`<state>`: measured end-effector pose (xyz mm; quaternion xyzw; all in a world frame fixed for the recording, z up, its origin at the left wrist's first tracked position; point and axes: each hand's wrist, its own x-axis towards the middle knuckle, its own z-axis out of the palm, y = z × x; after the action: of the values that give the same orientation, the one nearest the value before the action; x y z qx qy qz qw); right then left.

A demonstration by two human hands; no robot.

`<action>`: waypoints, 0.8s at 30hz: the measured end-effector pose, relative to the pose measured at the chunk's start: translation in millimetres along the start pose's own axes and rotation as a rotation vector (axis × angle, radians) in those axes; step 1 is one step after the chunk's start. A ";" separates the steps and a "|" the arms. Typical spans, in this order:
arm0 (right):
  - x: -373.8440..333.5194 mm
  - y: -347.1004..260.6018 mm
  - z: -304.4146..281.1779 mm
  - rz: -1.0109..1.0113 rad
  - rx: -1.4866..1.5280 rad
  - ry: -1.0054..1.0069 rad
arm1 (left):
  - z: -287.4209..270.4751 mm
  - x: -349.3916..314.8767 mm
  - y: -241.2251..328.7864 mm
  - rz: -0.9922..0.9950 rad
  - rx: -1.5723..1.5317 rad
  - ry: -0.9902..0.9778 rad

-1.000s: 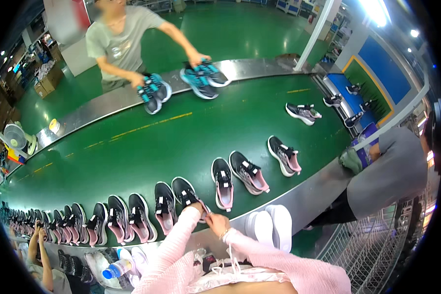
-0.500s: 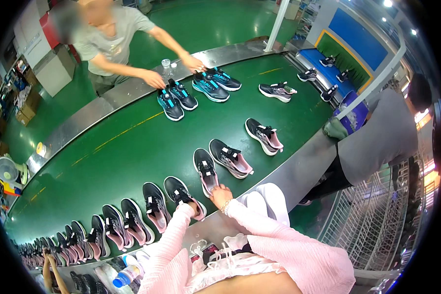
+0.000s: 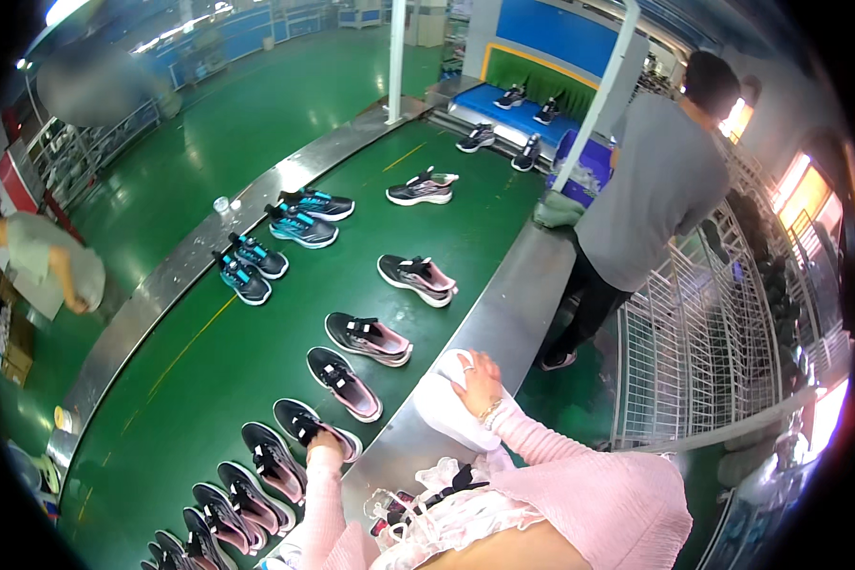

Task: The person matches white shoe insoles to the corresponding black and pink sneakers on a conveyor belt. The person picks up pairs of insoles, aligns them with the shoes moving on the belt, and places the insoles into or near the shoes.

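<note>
My left hand (image 3: 324, 445) is at the opening of a black sneaker (image 3: 297, 418) with pink lining, its fingertips hidden inside the shoe. My right hand (image 3: 481, 382) closes over the upper end of white, insole-shaped pieces (image 3: 444, 410) on the metal edge of the conveyor. Just beyond my left hand lies another black-and-pink sneaker (image 3: 344, 384), with a similar sneaker (image 3: 369, 339) past it. Toward the lower left, a row of matching sneakers (image 3: 244, 497) lines the green belt.
Black-and-blue sneakers (image 3: 301, 228) stand along the far side of the green conveyor (image 3: 195, 399). Single sneakers (image 3: 418, 280) sit farther up, and several lie on the blue machine bed (image 3: 503, 114). A person in grey (image 3: 651, 190) stands at right, beside wire racks (image 3: 698, 342).
My right hand has left a sneaker on the belt and moved right onto the white pieces. My view has turned right. The person opposite has let go of the blue-trimmed sneakers and moved away.
</note>
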<state>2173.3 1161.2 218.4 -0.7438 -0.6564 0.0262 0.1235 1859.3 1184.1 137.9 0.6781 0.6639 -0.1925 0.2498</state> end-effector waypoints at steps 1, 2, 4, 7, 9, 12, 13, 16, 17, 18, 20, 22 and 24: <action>-6.2 15.8 -1.2 0.084 -0.068 -0.041 | -10.8 -16.6 5.7 -0.049 -0.243 0.096; -7.3 19.6 -3.8 0.074 -0.049 -0.034 | 29.9 4.9 -19.9 -0.102 -0.697 0.353; -12.7 39.3 -13.4 0.268 0.177 -0.447 | 74.2 45.2 -39.7 -0.171 -1.576 0.656; -18.7 57.2 8.4 0.051 0.189 -0.338 | 74.1 45.9 -52.2 -0.208 -2.061 0.878; -19.0 70.3 14.1 0.043 0.178 -0.395 | 60.1 42.6 -58.4 -0.238 -2.110 0.793; -17.0 60.6 -6.2 0.114 -0.009 -0.475 | 48.3 45.7 -62.9 -0.253 -2.303 0.636; -23.5 71.7 -10.7 0.139 -0.070 -0.452 | 25.6 41.5 -34.6 -0.375 -2.253 0.629; -30.3 70.0 -21.2 -0.009 -0.101 -0.167 | 53.3 50.0 -65.0 -0.122 -2.576 0.509; -25.9 51.0 -37.6 0.044 -0.105 -0.178 | 52.1 39.7 -70.4 -0.178 -2.560 0.551; -22.2 39.3 -35.4 0.019 -0.032 -0.150 | 72.7 37.9 -94.1 -0.036 -2.510 0.521; -12.9 22.0 -35.4 0.005 0.186 -0.248 | 62.3 27.9 -65.7 -0.559 -1.654 0.757; 0.8 10.7 -35.1 0.059 0.604 -0.446 | 9.8 -13.6 -11.9 -0.445 -0.677 0.669; 17.2 -11.0 10.8 0.024 0.885 -0.733 | -17.2 -47.7 -14.9 -0.323 -0.624 0.561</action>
<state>2162.8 1180.9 212.5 -0.5708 -0.5744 0.5561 0.1871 1841.2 1155.9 178.7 0.4841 0.8295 0.1715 0.2195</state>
